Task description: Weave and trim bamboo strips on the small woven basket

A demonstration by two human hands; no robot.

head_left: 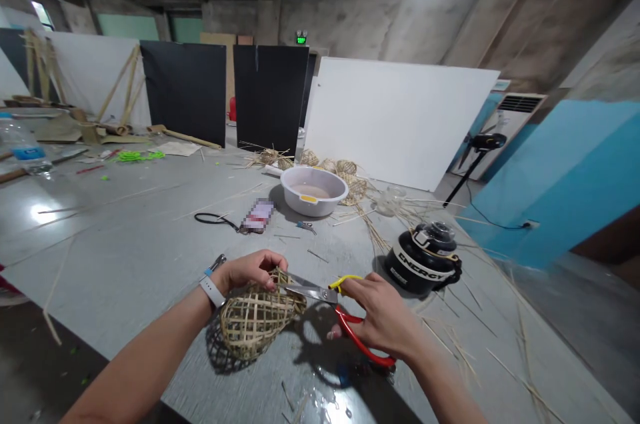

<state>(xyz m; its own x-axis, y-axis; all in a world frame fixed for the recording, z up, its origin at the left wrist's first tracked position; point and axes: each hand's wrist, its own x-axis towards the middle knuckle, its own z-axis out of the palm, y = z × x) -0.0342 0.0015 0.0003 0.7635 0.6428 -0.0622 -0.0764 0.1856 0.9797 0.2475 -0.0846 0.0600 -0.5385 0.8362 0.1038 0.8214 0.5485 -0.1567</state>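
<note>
My left hand [255, 271] is closed on the upper edge of a small woven bamboo basket [255, 321], which has an open lattice and lies tilted on its side just above the table. A pair of scissors [317, 293] with red and yellow handles is in my right hand [383, 317]. Their blades are parted slightly and point left, with the tips at the basket's edge beside my left fingers. Whether a strip lies between the blades is too small to tell.
Beyond my hands stand a white plastic basin [314, 194] of cloudy water and a phone-like item [259, 216] with a strap. A black jug [423, 261] is to the right. More woven baskets [353, 187] and loose bamboo strips [375, 231] lie farther back. A water bottle [25, 147] stands far left.
</note>
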